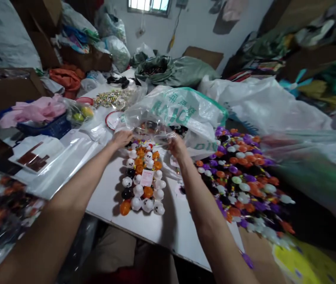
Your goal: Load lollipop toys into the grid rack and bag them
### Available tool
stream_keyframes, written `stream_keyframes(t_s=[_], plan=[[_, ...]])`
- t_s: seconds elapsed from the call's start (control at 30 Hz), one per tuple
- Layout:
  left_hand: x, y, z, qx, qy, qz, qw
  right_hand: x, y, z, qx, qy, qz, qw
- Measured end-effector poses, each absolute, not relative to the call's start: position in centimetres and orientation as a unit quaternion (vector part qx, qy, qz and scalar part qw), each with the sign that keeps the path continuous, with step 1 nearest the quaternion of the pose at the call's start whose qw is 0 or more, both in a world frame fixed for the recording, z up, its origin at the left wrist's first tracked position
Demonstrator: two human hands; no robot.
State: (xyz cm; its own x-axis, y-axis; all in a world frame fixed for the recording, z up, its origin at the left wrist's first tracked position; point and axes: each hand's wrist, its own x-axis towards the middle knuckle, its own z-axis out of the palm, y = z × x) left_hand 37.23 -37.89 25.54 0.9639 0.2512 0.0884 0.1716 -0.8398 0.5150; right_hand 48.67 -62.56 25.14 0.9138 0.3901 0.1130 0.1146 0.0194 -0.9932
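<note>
Currently, both hands work at the far side of the white table, set apart from each other with a clear bag spanning the gap. Left hand: fingers curled nearly closed, gripping the near edge of the clear bag at its left end. Right hand: fingers closed in a pinch on the same edge, at its right end. The palms are turned away from the camera, and the fingertips are small and blurred, so the exact finger contact is hard to confirm.

Position of the figures: laid in rows on the table, directly in front of the body and between the forearms. Colors are white, orange and black; several white units carry dark faces. The far rows lie next to the clear bag. A pale label rests on the middle rows.

Surroundings: a printed bag, white with green characters, lies beyond the hands. A loose pile of purple, orange, white and black pieces is located right of the right forearm. Left of the work area, a blue basket bears pink cloth.
</note>
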Motion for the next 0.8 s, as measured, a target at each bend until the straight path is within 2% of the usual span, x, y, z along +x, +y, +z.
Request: stream_keyframes(t_s=[0.1, 0.17, 0.27, 0.4, 0.47, 0.53, 0.7, 0.8], plan=[[36.5, -38.8, 22.1, 0.95, 0.151, 0.065, 0.266, 47.0, -62.4, 19.2, -0.719, -0.196, 0.1, 0.659], [35.0, -39.2, 20.7, 0.943, 0.166, 0.067, 0.28, 45.9, -63.0, 17.1, -0.73, -0.207, 0.098, 0.644], [31.3, -40.6, 19.1, 0.928, 0.171, 0.09, 0.319, 43.1, -64.9, 15.7, -0.743, -0.19, 0.055, 0.639], [25.0, -43.4, 16.8, 0.864, 0.184, 0.223, 0.412, 36.4, -68.1, 14.3, -0.776, -0.164, -0.046, 0.607], [21.9, -44.4, 15.7, 0.855, 0.185, 0.26, 0.409, 32.7, -69.5, 13.2, -0.797, -0.164, -0.084, 0.574], [19.6, -44.9, 15.2, 0.872, 0.177, 0.225, 0.397, 29.7, -70.6, 12.0, -0.814, -0.171, -0.081, 0.549], [19.6, -44.3, 16.4, 0.931, 0.131, -0.045, 0.337, 28.0, -70.6, 10.8, -0.811, -0.151, 0.056, 0.562], [22.1, -44.6, 16.8, 0.948, 0.11, -0.088, 0.287, 29.7, -69.5, 11.2, -0.846, -0.177, 0.086, 0.495]])
